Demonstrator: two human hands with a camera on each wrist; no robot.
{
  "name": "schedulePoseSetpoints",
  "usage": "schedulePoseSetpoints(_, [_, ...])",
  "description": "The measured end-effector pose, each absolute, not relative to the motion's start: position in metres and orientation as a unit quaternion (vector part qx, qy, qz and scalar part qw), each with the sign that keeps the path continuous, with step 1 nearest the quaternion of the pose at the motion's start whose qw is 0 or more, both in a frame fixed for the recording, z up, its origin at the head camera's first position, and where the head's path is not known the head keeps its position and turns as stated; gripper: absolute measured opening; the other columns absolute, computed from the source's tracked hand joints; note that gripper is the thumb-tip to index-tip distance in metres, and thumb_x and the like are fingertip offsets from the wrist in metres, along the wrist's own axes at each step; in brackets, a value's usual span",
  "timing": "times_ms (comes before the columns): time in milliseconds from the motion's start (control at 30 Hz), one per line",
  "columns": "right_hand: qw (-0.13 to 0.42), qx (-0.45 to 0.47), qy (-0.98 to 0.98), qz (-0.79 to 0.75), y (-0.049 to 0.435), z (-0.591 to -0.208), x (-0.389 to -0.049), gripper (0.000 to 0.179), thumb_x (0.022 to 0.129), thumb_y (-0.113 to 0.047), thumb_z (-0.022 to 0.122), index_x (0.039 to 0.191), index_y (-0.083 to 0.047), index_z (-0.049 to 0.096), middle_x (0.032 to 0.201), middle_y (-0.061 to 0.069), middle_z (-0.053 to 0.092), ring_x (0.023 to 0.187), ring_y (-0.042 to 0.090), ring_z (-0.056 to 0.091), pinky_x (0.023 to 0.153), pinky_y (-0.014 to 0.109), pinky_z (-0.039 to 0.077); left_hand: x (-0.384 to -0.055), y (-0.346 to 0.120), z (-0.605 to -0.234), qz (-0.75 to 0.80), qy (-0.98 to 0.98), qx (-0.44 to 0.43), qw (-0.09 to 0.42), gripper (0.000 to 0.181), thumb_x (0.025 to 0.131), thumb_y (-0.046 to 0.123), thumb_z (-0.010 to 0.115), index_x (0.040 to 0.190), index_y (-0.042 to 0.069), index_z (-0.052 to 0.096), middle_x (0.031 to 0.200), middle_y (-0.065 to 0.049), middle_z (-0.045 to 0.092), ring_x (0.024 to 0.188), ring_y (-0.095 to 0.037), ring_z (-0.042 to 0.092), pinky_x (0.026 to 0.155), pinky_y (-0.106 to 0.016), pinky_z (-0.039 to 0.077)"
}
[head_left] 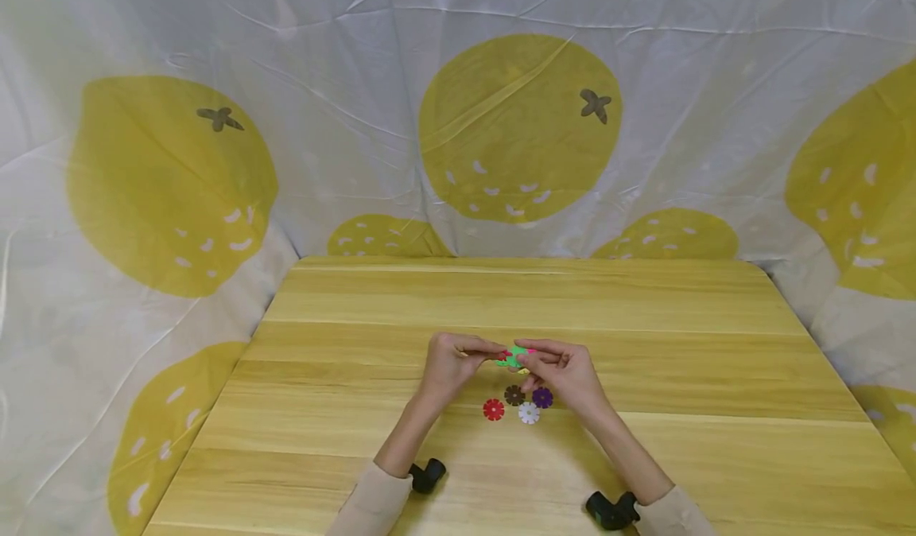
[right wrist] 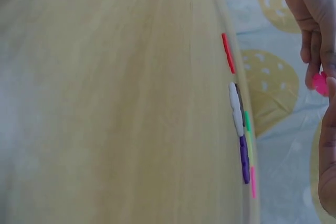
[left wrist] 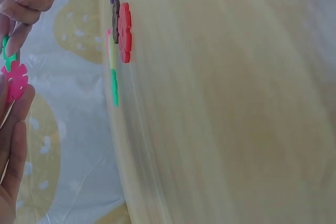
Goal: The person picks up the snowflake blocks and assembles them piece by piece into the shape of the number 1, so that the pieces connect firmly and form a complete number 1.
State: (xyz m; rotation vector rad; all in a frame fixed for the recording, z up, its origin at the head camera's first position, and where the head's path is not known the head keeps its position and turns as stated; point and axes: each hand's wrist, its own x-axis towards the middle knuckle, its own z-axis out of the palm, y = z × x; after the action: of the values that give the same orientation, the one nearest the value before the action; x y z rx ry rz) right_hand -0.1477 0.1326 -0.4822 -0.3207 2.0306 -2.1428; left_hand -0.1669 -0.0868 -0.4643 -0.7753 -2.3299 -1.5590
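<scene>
My left hand (head_left: 451, 365) pinches a pink notched plastic disc (left wrist: 18, 80) between thumb and fingers. Facing it, my right hand (head_left: 568, 373) pinches a green notched disc (left wrist: 9, 56). Both discs are raised above the table and meet edge to edge; whether their slots interlock I cannot tell. Beneath the hands lie a red disc (head_left: 493, 409), a brown disc (head_left: 514, 395), a white disc (head_left: 529, 413) and a purple disc (head_left: 542, 397). Farther back, partly hidden by the hands in the head view, are another green disc (left wrist: 115, 87), a yellow one (left wrist: 112, 56) and a pink one (left wrist: 108, 40).
The wooden table (head_left: 343, 409) reaches back to a pale cloth (head_left: 343, 122) printed with yellow fruit, which also hangs at both sides. Black devices (head_left: 427, 476) are worn at the wrists, near the beige sleeves (head_left: 375, 500).
</scene>
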Motion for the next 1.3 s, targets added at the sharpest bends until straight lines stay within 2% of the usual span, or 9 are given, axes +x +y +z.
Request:
schedulePoseSetpoints(167, [0.091, -0.104, 0.685, -0.715, 0.132, -0.484, -0.15, 0.045, 0.099, -0.016, 0.072, 0.133, 0.012, 0.062, 0.098, 0.027, 0.077, 0.062, 0.014, 0.073, 0.068, 0.033, 0.064, -0.167, -0.088, -0.463, -0.524, -0.806, -0.259, 0.098, 0.011, 0.087, -0.004, 0.078, 0.092, 0.004, 0.084, 0.089, -0.012, 0.081, 0.083, -0.024, 0.08, 0.074, -0.026, 0.063])
schedulePoseSetpoints(233, [0.094, -0.099, 0.687, -0.714, 0.131, -0.485, -0.151, 0.044, 0.098, -0.016, 0.072, 0.133, 0.01, 0.063, 0.099, 0.029, 0.076, 0.062, 0.014, 0.073, 0.067, 0.033, 0.064, -0.167, -0.089, -0.462, -0.52, -0.812, -0.252, 0.082, 0.01, 0.085, 0.0, 0.081, 0.094, 0.005, 0.084, 0.092, -0.01, 0.081, 0.085, -0.024, 0.08, 0.075, -0.031, 0.064])
schedulePoseSetpoints(367, [0.103, -0.088, 0.692, -0.709, 0.131, -0.486, -0.153, 0.039, 0.098, -0.015, 0.073, 0.13, 0.005, 0.067, 0.092, 0.023, 0.077, 0.06, 0.015, 0.071, 0.066, 0.03, 0.063, -0.168, -0.089, -0.46, -0.52, -0.819, -0.24, 0.038, 0.022, 0.083, 0.006, 0.085, 0.104, 0.004, 0.082, 0.103, -0.011, 0.081, 0.095, -0.026, 0.078, 0.081, -0.041, 0.064])
schedulePoseSetpoints(500, [0.117, -0.085, 0.699, -0.701, 0.129, -0.486, -0.154, 0.037, 0.097, -0.017, 0.074, 0.128, 0.002, 0.067, 0.082, 0.014, 0.077, 0.059, 0.014, 0.068, 0.063, 0.025, 0.06, -0.169, -0.088, -0.461, -0.527, -0.816, -0.235, 0.0, 0.029, 0.082, 0.007, 0.086, 0.11, 0.003, 0.08, 0.109, -0.012, 0.08, 0.097, -0.027, 0.076, 0.083, -0.036, 0.063])
schedulePoseSetpoints(667, [0.137, -0.075, 0.694, -0.703, 0.128, -0.487, -0.156, 0.04, 0.097, -0.02, 0.075, 0.129, 0.002, 0.065, 0.077, 0.008, 0.076, 0.059, 0.014, 0.068, 0.062, 0.025, 0.058, -0.169, -0.086, -0.463, -0.524, -0.82, -0.231, -0.011, 0.03, 0.082, 0.009, 0.087, 0.11, 0.005, 0.08, 0.108, -0.01, 0.08, 0.097, -0.024, 0.074, 0.083, -0.03, 0.062])
schedulePoseSetpoints(800, [0.143, -0.075, 0.693, -0.703, 0.131, -0.489, -0.158, 0.04, 0.098, -0.021, 0.073, 0.131, 0.001, 0.064, 0.083, 0.01, 0.078, 0.061, 0.014, 0.069, 0.063, 0.025, 0.058, -0.169, -0.087, -0.464, -0.521, -0.825, -0.219, -0.014, 0.029, 0.082, 0.008, 0.087, 0.11, 0.006, 0.08, 0.107, -0.007, 0.079, 0.096, -0.02, 0.072, 0.084, -0.03, 0.061])
schedulePoseSetpoints(1000, [0.112, -0.061, 0.724, -0.678, 0.146, -0.489, -0.163, 0.042, 0.1, -0.021, 0.07, 0.133, 0.004, 0.064, 0.102, 0.011, 0.081, 0.062, 0.012, 0.067, 0.061, 0.026, 0.057, -0.17, -0.092, -0.466, -0.532, -0.824, -0.194, -0.022, 0.028, 0.083, 0.007, 0.086, 0.111, 0.007, 0.079, 0.109, -0.007, 0.079, 0.094, -0.02, 0.071, 0.083, -0.029, 0.06])
schedulePoseSetpoints(1167, [0.098, -0.036, 0.768, -0.632, 0.16, -0.486, -0.171, 0.039, 0.098, -0.02, 0.074, 0.129, 0.003, 0.068, 0.101, 0.018, 0.077, 0.066, 0.019, 0.067, 0.06, 0.027, 0.057, -0.172, -0.097, -0.468, -0.533, -0.828, -0.173, -0.034, 0.028, 0.086, 0.01, 0.084, 0.113, 0.011, 0.078, 0.111, -0.006, 0.079, 0.094, -0.019, 0.069, 0.081, -0.025, 0.058])
schedulePoseSetpoints(1300, [0.119, -0.036, 0.789, -0.601, 0.17, -0.484, -0.177, 0.038, 0.097, -0.012, 0.074, 0.131, 0.003, 0.068, 0.098, 0.02, 0.072, 0.068, 0.02, 0.067, 0.058, 0.025, 0.055, -0.173, -0.101, -0.469, -0.528, -0.832, -0.164, -0.046, 0.029, 0.088, 0.011, 0.083, 0.116, 0.01, 0.077, 0.113, -0.008, 0.078, 0.089, -0.015, 0.067, 0.077, -0.022, 0.057])
